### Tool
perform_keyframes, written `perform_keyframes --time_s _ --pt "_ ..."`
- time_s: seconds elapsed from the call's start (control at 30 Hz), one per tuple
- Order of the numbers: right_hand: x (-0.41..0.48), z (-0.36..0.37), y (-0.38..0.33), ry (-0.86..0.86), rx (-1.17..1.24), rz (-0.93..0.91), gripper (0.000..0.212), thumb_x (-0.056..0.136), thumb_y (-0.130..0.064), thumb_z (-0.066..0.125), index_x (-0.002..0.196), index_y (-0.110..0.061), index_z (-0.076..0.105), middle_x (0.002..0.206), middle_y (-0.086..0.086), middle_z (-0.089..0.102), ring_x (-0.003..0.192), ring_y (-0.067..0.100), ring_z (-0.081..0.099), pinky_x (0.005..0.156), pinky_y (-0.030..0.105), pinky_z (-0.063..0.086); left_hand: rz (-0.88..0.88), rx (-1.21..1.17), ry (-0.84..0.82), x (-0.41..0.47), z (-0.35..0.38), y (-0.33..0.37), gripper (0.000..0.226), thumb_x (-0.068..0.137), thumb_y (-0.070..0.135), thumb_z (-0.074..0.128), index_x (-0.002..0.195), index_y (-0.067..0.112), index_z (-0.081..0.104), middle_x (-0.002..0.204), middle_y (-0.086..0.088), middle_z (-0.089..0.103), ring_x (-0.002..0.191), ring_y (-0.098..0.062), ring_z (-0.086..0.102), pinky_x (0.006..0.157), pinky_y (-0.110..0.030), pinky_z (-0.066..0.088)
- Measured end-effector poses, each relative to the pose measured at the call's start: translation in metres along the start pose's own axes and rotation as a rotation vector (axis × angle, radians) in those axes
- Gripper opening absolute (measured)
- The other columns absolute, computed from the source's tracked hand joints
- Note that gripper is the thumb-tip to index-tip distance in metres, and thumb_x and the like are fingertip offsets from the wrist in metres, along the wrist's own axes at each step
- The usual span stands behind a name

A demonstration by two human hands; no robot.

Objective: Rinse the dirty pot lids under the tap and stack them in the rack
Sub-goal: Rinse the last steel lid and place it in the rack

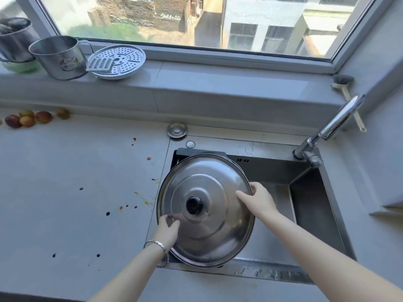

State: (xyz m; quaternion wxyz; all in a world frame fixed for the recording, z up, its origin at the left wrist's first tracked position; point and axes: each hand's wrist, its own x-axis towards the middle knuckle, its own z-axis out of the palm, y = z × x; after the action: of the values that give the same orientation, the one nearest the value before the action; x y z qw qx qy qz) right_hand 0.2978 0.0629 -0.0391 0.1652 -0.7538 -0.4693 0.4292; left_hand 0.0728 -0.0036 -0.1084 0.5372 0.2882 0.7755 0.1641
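Fingers of the left hand (166,231) curl around the near-left rim of the steel pot lid (218,225), while the right hand (259,198) pinches its right rim, thumb on top. The lid, black knob (194,205) up, sits over the left part of the sink (309,205); the tap (335,123) rises far right.

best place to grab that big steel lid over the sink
Grip the lid by its rim on opposite edges, as the left hand and right hand do. It is wide and domed, so the small black knob alone would probably let it tip.
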Motion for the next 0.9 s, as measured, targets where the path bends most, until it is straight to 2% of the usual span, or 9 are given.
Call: perform_keyframes --time_s 0.07,0.13,0.23,0.33,0.5,0.57,0.67,0.8,0.9 --pt "-0.002 0.0 0.0 -0.063 -0.017 0.012 0.051 0.081 -0.03 0.061 0.128 -0.015 0.047 0.123 -0.002 0.057 0.113 0.017 0.054 0.091 0.027 0.041 -0.008 -0.01 0.027 0.003 -0.002 -0.002 0.045 0.093 0.024 0.047 0.133 0.01 0.033 0.125 -0.013 0.051 0.102 -0.03 0.055 0.092 -0.036 0.045" --pt "-0.006 -0.002 -0.002 -0.137 -0.048 0.012 0.049 0.084 -0.026 0.06 0.129 -0.016 0.044 0.117 -0.004 0.054 0.107 0.015 0.052 0.084 0.023 0.037 -0.033 -0.027 0.053 0.006 -0.005 -0.005 0.048 0.091 0.024 0.05 0.133 0.01 0.032 0.127 -0.014 0.05 0.105 -0.032 0.056 0.095 -0.042 0.046" --pt "-0.008 -0.004 -0.001 -0.178 -0.094 -0.044 0.032 0.083 -0.017 0.06 0.114 -0.013 0.056 0.093 -0.004 0.059 0.089 0.014 0.053 0.075 0.023 0.041 -0.052 -0.127 0.071 0.002 -0.008 -0.007 0.044 0.089 0.025 0.054 0.128 0.014 0.037 0.126 -0.009 0.05 0.099 -0.029 0.056 0.09 -0.041 0.048" --pt "-0.008 -0.007 -0.001 -0.145 0.011 -0.115 0.016 0.081 -0.01 0.061 0.097 -0.013 0.059 0.08 -0.007 0.059 0.083 0.017 0.057 0.067 0.021 0.045 -0.073 -0.275 0.086 -0.007 -0.007 -0.006 0.044 0.091 0.021 0.053 0.131 0.014 0.037 0.123 -0.008 0.05 0.087 -0.022 0.051 0.076 -0.034 0.045" --pt "-0.002 -0.012 0.001 -0.102 -0.016 -0.127 0.015 0.076 -0.011 0.06 0.09 -0.014 0.066 0.089 0.004 0.069 0.087 0.023 0.064 0.077 0.032 0.049 -0.046 -0.255 0.101 -0.014 0.004 -0.007 0.036 0.092 0.013 0.049 0.127 0.005 0.045 0.079 0.002 0.048 0.067 -0.012 0.044 0.072 -0.031 0.042" --pt "-0.001 -0.011 0.008 -0.098 -0.017 -0.054 0.022 0.076 -0.008 0.06 0.097 -0.01 0.066 0.095 0.008 0.069 0.094 0.027 0.064 0.083 0.035 0.049 -0.043 -0.272 0.109 -0.016 0.006 -0.009 0.038 0.091 0.013 0.051 0.128 0.005 0.045 0.082 0.001 0.049 0.071 -0.013 0.046 0.075 -0.032 0.042" --pt "-0.006 -0.012 0.008 -0.063 0.077 -0.084 0.021 0.076 -0.005 0.058 0.095 -0.012 0.063 0.089 0.006 0.066 0.095 0.028 0.063 0.087 0.039 0.05 -0.067 -0.389 0.061 -0.019 0.007 -0.009 0.043 0.092 0.013 0.052 0.133 0.007 0.04 0.113 -0.009 0.05 0.102 -0.025 0.049 0.084 -0.036 0.041" --pt "-0.021 -0.022 -0.01 -0.101 0.155 -0.268 0.028 0.078 -0.007 0.062 0.104 -0.017 0.061 0.08 -0.003 0.065 0.074 0.017 0.064 0.078 0.034 0.052 -0.076 -0.512 -0.006 -0.02 0.012 -0.007 0.043 0.093 0.013 0.05 0.135 0.011 0.038 0.128 -0.012 0.047 0.123 -0.028 0.044 0.094 -0.044 0.041" --pt "-0.028 -0.018 -0.023 -0.139 0.056 -0.381 0.033 0.081 -0.015 0.061 0.113 -0.021 0.057 0.09 -0.003 0.066 0.083 0.016 0.064 0.081 0.033 0.051 -0.078 -0.499 -0.015 -0.017 0.014 -0.009 0.042 0.092 0.015 0.051 0.133 0.013 0.04 0.124 -0.009 0.047 0.115 -0.025 0.045 0.094 -0.046 0.04"
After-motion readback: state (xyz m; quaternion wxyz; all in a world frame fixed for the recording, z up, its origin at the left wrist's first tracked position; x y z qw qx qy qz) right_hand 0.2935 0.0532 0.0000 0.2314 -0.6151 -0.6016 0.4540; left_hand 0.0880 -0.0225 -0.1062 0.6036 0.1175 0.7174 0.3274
